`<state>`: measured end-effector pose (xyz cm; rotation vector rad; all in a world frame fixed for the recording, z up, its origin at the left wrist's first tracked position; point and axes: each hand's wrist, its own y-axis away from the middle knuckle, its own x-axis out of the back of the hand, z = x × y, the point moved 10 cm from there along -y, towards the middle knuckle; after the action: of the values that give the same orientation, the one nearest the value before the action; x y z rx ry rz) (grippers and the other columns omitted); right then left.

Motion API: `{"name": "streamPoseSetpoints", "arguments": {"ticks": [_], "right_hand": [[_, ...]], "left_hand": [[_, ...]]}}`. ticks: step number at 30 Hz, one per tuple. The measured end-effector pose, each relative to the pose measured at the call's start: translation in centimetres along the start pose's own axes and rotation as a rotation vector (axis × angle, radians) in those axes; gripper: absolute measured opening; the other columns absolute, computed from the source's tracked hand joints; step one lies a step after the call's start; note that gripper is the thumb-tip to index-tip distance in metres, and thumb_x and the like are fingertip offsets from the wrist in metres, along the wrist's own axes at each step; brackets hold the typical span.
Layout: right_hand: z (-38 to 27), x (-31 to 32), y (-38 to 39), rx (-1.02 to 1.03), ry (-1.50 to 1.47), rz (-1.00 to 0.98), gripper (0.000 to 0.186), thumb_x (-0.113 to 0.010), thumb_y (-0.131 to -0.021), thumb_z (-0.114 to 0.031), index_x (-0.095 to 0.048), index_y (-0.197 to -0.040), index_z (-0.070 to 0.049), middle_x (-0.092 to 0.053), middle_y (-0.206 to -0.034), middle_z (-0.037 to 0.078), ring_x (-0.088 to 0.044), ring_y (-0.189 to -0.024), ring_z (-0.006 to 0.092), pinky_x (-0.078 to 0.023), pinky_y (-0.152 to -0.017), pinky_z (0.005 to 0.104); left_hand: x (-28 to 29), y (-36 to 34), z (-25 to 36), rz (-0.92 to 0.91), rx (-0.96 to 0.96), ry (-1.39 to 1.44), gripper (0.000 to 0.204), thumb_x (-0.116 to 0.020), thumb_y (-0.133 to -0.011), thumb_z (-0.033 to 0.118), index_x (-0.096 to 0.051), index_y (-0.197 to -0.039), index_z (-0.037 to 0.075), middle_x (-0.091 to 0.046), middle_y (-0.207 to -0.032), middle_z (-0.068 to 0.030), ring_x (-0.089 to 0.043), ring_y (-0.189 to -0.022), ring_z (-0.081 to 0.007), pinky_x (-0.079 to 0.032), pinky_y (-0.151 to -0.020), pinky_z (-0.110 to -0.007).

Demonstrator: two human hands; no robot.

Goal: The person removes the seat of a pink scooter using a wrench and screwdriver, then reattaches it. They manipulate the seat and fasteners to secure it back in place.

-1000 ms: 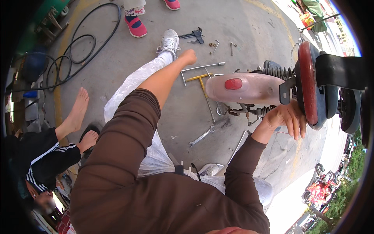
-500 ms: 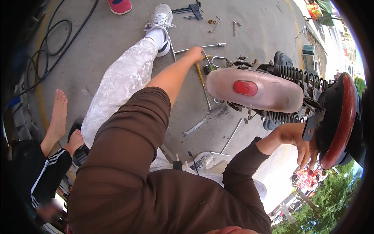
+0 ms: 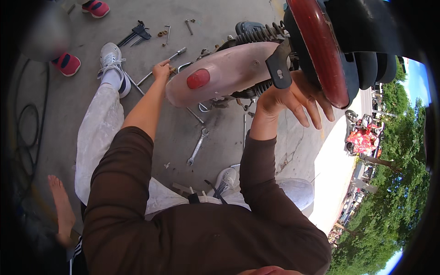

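A dusty pale rear fender [image 3: 233, 68] with a red reflector [image 3: 198, 79] belongs to a two-wheeler in front of me. Just beyond the fender's left end, my left hand [image 3: 161, 70] is closed around the yellow handle of a T-handle wrench. Its shaft [image 3: 196, 115] shows again below the fender, the middle hidden. My right hand [image 3: 295, 98] has its fingers spread beneath a black metal bracket [image 3: 277, 68], beside the red-edged black tail part [image 3: 316, 46]. Its palm is partly covered, so I cannot tell how firmly it touches.
An open-end wrench [image 3: 198, 146] lies on the concrete, with a hex key set [image 3: 137, 33], brown nuts [image 3: 162, 34] and a socket wrench [image 3: 176, 54] farther off. Another person's bare foot [image 3: 62, 199] is at left, red shoes [image 3: 66, 63] at upper left. A hose [image 3: 32, 133] coils nearby.
My view has swung right, so the fender and tools appear farther left. My left hand stays at the wrench handle; my right hand's fingers are stretched out more under the tail.
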<state>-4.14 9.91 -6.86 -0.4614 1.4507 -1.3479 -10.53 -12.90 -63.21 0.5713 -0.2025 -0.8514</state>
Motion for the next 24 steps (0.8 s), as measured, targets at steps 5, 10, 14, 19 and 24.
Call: {"name": "streamPoseSetpoints", "arguments": {"ticks": [5, 10, 14, 19, 24], "right_hand": [[0.2, 0.4, 0.8, 0.056, 0.05, 0.169, 0.034, -0.05, -0.089, -0.014, -0.054, -0.11, 0.012, -0.071, -0.084, 0.01, -0.068, -0.06, 0.0183, -0.054, -0.05, 0.0268], [-1.0, 0.7, 3.6, 0.067, 0.162, 0.288, 0.033, -0.045, -0.093, -0.012, -0.052, -0.118, 0.009, -0.069, -0.087, 0.006, -0.061, -0.053, 0.0117, -0.054, -0.047, 0.0239], [-1.0, 1.3, 6.3, 0.061, 0.39, 0.553, 0.046, -0.045, -0.095, -0.013, -0.039, -0.14, -0.003, -0.066, -0.092, 0.006, -0.051, -0.048, 0.0098, -0.046, -0.043, 0.0208], [-1.7, 1.2, 14.9, -0.155, 1.108, 1.046, 0.048, -0.051, -0.095, -0.014, -0.041, -0.141, -0.006, -0.064, -0.101, 0.007, -0.047, -0.048, 0.008, -0.039, -0.043, 0.0207], [4.2, 1.2, 19.5, -0.735, 1.689, 1.078, 0.062, -0.07, -0.084, -0.032, -0.046, -0.136, -0.007, -0.067, -0.103, 0.013, -0.058, -0.062, 0.0159, -0.046, -0.057, 0.0294]], "left_hand": [[5.1, 4.4, 6.8, 0.099, -0.261, 0.064, 0.02, -0.053, -0.089, -0.001, -0.071, -0.098, 0.002, -0.067, -0.079, -0.0069, -0.062, -0.064, -0.0102, -0.051, -0.055, -0.022], [12.4, 9.2, 16.0, 0.215, -0.538, 0.038, 0.016, -0.053, -0.092, -0.001, -0.068, -0.098, 0.001, -0.067, -0.085, -0.0072, -0.065, -0.071, -0.0121, -0.05, -0.058, -0.022], [15.3, 20.1, 25.8, 0.266, -0.855, 0.079, 0.018, -0.05, -0.093, -0.001, -0.064, -0.104, 0.001, -0.066, -0.085, -0.0064, -0.058, -0.066, -0.0091, -0.045, -0.059, -0.021], [8.3, 37.0, 31.2, -0.126, -0.911, 0.171, 0.028, -0.051, -0.095, 0.003, -0.052, -0.123, -0.001, -0.063, -0.084, -0.0069, -0.054, -0.067, -0.0074, -0.044, -0.061, -0.021], [-2.6, 42.2, 28.3, -0.553, -0.673, 0.104, 0.025, -0.056, -0.093, 0.003, -0.059, -0.118, -0.002, -0.068, -0.091, -0.0104, -0.059, -0.066, -0.0092, -0.042, -0.058, -0.02]]}}
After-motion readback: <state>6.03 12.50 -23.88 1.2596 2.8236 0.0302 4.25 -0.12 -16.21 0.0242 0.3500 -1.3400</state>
